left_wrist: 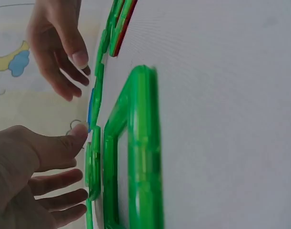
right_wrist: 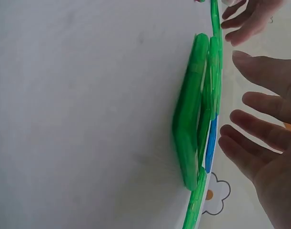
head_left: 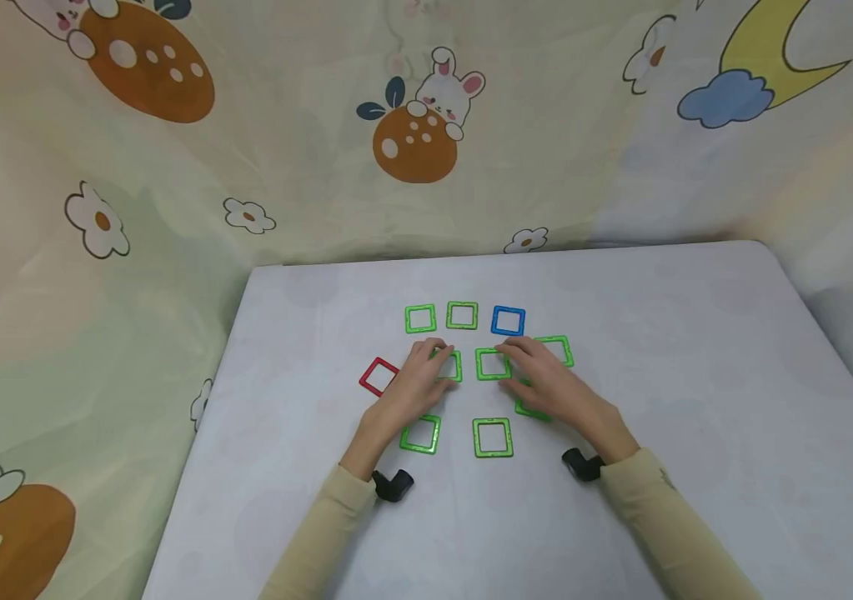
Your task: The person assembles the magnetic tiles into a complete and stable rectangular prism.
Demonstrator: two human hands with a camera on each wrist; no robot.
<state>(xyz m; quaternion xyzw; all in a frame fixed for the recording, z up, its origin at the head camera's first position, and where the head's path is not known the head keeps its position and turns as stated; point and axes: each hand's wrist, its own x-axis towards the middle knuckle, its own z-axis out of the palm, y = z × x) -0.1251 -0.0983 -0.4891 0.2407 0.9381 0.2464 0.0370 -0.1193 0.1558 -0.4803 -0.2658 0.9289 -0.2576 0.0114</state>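
Observation:
Magnetic tile frames, square and see-through, lie flat on the white table. My left hand [head_left: 414,379] is over a green tile [head_left: 459,367] in the middle row, its thumb and fingers spread at the tile's near and far sides. Beside it my right hand [head_left: 555,385] has its fingertips at the right side of another green tile [head_left: 479,365]. In the right wrist view that hand's fingers [right_wrist: 259,126] are loosely bent and apart. Partly under the right hand lies a green tile [head_left: 531,412]. A red tile [head_left: 368,370] is left of the left hand, partly covered by it.
Two green tiles [head_left: 420,331] and a blue tile [head_left: 508,333] form a back row. Nearer me lie a green tile [head_left: 418,450] and a green tile [head_left: 493,455]. Another green tile [head_left: 568,352] is behind the right hand. A printed cloth [head_left: 306,150] hangs behind the table [head_left: 734,400].

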